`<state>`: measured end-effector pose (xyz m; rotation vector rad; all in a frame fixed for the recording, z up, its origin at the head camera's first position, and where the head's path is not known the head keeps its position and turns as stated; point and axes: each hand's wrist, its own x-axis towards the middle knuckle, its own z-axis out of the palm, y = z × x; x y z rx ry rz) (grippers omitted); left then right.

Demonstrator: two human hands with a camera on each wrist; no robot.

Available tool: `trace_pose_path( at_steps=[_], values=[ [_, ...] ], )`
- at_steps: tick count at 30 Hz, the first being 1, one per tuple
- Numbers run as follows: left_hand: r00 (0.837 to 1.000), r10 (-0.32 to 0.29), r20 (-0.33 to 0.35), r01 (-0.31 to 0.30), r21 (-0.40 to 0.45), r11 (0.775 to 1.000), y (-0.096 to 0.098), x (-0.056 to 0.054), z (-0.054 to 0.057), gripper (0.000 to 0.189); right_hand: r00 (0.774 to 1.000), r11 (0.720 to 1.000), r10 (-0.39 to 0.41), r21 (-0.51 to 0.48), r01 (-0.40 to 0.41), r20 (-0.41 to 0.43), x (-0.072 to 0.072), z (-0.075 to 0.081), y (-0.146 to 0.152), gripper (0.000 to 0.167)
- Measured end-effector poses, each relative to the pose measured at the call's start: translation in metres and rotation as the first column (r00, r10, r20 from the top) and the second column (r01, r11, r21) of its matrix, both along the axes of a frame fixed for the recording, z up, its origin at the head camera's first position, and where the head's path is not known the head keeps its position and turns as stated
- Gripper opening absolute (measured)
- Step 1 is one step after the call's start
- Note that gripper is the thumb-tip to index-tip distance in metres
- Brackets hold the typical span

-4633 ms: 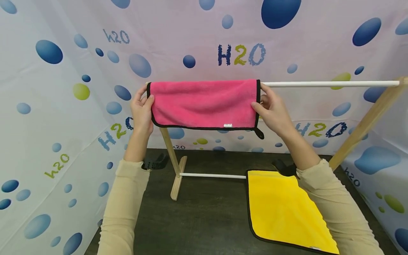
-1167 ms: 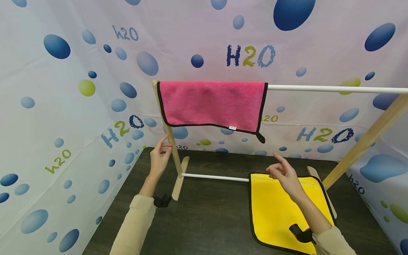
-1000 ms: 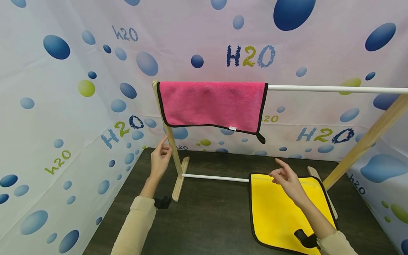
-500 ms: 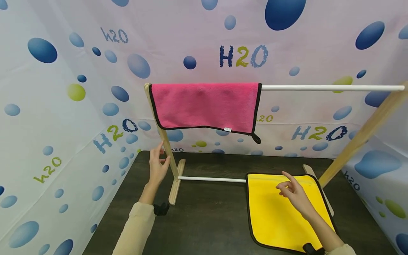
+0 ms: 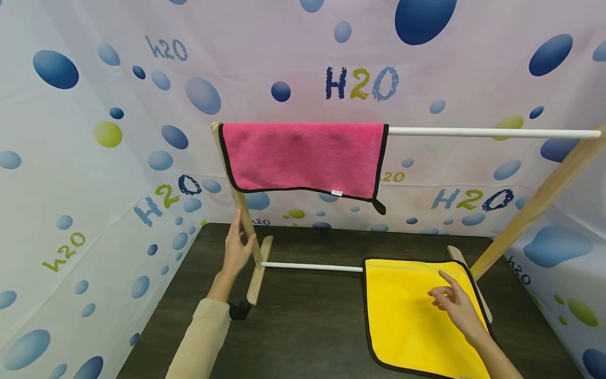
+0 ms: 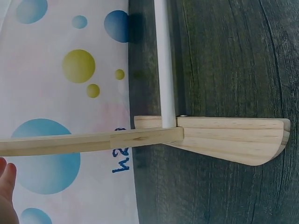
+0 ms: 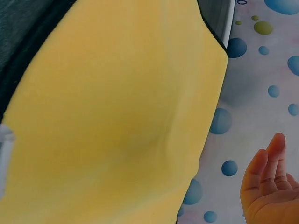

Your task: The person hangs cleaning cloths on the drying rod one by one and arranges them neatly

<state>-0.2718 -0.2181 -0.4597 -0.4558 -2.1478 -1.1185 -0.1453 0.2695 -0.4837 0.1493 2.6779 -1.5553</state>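
A pink towel (image 5: pixel 303 158) with black trim hangs folded over the upper white bar (image 5: pixel 492 132) of a wooden rack, at its left end. Close beside the rack's left post (image 5: pixel 250 226) is my left hand (image 5: pixel 236 252), its fingers fairly straight and holding nothing; in the left wrist view its fingertips (image 6: pixel 7 179) show just under the post. My right hand (image 5: pixel 455 305) appears over a yellow towel (image 5: pixel 407 316), index finger extended, the others loosely bent, with nothing held. The yellow towel covers the right part of the lower white bar (image 5: pixel 312 267) and fills much of the right wrist view.
The rack's left foot (image 5: pixel 259 271) and right foot (image 5: pixel 456 255) stand on a dark wooden table (image 5: pixel 293 326). Its right post (image 5: pixel 535 205) slants upward near my right arm. A white curtain with blue and green spots (image 5: pixel 279 42) surrounds the table.
Both hands have let go of the pink towel's side edges and come down. Lately the right hand moves rightward and nearer over the yellow towel, while the left stays by the post, fingers straightening.
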Motion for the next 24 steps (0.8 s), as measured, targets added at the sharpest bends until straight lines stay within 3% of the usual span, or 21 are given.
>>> trace_pose_path(
  at_steps=[17,24],
  values=[
    [1.000,0.018,0.003,-0.018,-0.050,0.999,-0.003,-0.007,-0.009,0.077,0.985,0.998,-0.065,0.033,0.060,0.161,0.016,-0.017,0.026,0.063],
    [1.000,0.009,0.003,-0.009,-0.046,0.999,-0.002,-0.008,-0.008,0.081,0.987,0.998,-0.058,0.037,0.053,0.149,0.020,-0.026,0.032,0.063]
  ],
)
